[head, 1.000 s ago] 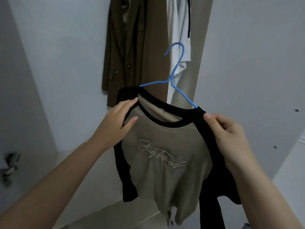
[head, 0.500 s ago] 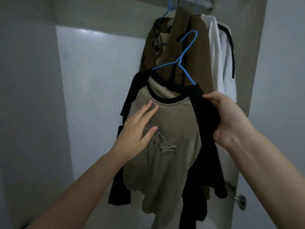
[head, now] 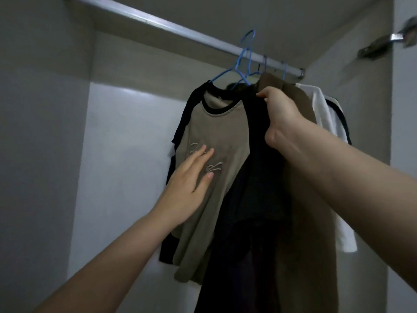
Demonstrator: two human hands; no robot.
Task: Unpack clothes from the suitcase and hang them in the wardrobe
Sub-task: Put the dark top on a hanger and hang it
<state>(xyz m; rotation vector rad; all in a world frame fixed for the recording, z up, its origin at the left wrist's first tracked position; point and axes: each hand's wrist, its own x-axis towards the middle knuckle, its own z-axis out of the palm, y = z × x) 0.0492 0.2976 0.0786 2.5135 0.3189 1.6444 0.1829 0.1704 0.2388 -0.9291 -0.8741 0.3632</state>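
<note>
1. Inside the white wardrobe (head: 126, 136), a person lifts a tan-and-black shirt (head: 216, 141) on a blue hanger (head: 242, 62), whose hook sits at the metal rail (head: 171, 27); from this angle it is hard to say whether the hook is over the rail or only in front of it.
2. The right hand (head: 281, 112) grips the shirt's black shoulder near the collar, fingers curled round the cloth.
3. The left hand (head: 188, 187) lies flat on the shirt's tan front, fingers straight and spread over the stitched lettering, grasping nothing.
4. Crowding the rail just right of the shirt: a brown coat (head: 306, 177) touching its dark sleeve, and beyond it a white garment with dark trim (head: 327, 118), each on its own hanger.
5. The rail's left stretch is bare, backed by the pale rear panel.
6. A metal door fitting (head: 388, 40) juts in blurred at the upper right edge.
</note>
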